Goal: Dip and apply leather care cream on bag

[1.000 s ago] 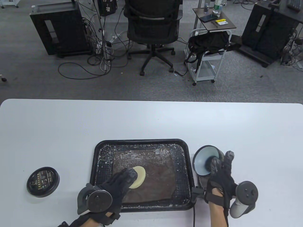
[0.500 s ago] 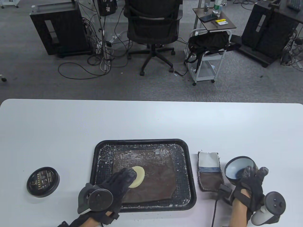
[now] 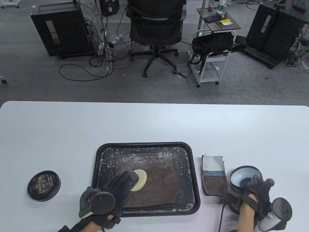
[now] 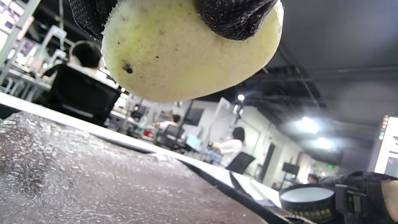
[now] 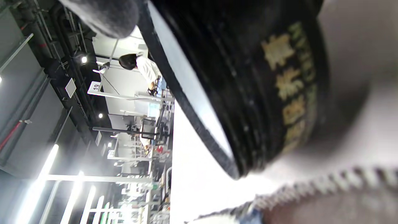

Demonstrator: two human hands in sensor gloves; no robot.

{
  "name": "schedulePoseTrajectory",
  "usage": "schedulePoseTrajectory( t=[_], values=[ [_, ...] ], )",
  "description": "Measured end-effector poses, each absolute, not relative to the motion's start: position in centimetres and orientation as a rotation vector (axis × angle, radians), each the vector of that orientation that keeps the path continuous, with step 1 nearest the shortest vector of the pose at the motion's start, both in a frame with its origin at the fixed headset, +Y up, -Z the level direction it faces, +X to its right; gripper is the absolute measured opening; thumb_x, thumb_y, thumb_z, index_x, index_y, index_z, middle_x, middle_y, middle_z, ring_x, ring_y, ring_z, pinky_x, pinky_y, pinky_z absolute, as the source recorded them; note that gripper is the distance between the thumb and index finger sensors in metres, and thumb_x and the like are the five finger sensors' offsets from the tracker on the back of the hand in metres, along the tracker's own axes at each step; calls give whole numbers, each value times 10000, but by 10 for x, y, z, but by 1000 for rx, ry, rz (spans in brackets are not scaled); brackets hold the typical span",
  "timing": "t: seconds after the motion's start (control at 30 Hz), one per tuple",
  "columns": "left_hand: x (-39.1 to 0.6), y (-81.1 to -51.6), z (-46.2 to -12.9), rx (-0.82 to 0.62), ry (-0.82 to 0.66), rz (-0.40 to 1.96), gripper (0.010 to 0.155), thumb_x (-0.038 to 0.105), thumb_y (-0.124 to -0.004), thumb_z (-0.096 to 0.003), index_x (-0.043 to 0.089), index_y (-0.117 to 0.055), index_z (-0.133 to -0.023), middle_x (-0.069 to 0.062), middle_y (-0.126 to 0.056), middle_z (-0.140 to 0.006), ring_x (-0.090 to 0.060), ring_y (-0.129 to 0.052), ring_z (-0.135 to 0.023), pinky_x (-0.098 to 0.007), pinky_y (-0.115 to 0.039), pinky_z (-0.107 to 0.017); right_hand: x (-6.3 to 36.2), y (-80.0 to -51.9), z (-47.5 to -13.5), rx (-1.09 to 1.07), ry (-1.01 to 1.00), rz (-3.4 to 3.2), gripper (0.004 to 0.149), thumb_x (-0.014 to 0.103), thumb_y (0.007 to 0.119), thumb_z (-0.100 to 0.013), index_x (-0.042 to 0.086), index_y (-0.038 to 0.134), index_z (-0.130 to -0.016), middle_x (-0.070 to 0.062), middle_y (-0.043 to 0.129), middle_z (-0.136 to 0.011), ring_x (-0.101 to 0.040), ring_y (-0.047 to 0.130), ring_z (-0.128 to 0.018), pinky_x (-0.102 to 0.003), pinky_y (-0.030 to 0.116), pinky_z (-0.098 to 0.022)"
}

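A flat brown leather bag (image 3: 157, 183) lies in a black tray (image 3: 147, 145), its far part speckled with white cream. My left hand (image 3: 131, 180) pinches a round pale-yellow sponge (image 3: 140, 180) over the bag's left half. In the left wrist view the sponge (image 4: 186, 53) hangs tilted a little above the leather (image 4: 77, 186). Right of the tray, my right hand (image 3: 259, 184) grips the open black cream jar (image 3: 245, 178), thumb over its rim, low at the table. The jar (image 5: 248, 77) fills the right wrist view; it also shows far right as the jar (image 4: 306, 197) in the left wrist view.
The jar's black lid (image 3: 44, 186) lies on the white table (image 3: 154, 120) left of the tray. A small brown-and-white cloth pouch (image 3: 214, 177) lies between the tray and the jar. A cable (image 3: 221, 217) trails from my right wrist.
My right hand carried the jar from beside the tray's right edge to the right and down, uncovering the pouch, and tipped it more upright. The left hand and sponge barely moved.
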State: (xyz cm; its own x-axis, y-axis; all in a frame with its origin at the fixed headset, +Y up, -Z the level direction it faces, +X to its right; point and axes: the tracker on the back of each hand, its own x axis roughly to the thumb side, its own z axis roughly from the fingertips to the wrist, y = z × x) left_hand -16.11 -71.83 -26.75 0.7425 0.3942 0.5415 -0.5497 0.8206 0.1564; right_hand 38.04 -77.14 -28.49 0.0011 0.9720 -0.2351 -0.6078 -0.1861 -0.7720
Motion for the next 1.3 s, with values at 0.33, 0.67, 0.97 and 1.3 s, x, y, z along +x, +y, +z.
schedulePoseTrajectory(
  t=[0.33, 0.67, 0.97, 1.3],
  values=[
    [-163, -717, -268, 329, -514, 521, 548, 310, -759, -402, 323, -695, -947, -15, -780, -1009, -258, -827, -927, -469, -757, -649, 378, -765, -285, -966, -558, 1722, 727, 342, 734, -471, 65, 441, -1075, -270, 359, -1064, -532, 514, -915, -613, 607, -616],
    [-163, -717, -267, 332, -518, 498, 549, 310, -758, -402, 325, -695, -947, -13, -778, -1011, -257, -828, -929, -472, -755, -652, 375, -763, -288, -951, -519, 1801, 754, 372, 736, -475, 51, 414, -1076, -273, 305, -1071, -565, 413, -938, -684, 495, -640],
    [-161, -717, -266, 329, -529, 476, 549, 311, -758, -402, 325, -695, -947, -13, -779, -1011, -259, -830, -928, -473, -754, -653, 348, -729, -292, -730, -749, 2041, 731, 357, 736, -471, 58, 444, -1070, -258, 332, -1075, -555, 427, -945, -681, 489, -648],
    [-160, -718, -266, 324, -519, 468, 549, 311, -757, -402, 327, -694, -947, -12, -778, -1011, -257, -829, -929, -473, -753, -654, 253, -686, -299, -138, -890, 2397, 606, 321, 804, -439, 165, 680, -1011, -146, 674, -1038, -413, 776, -883, -550, 730, -606]
  ],
)
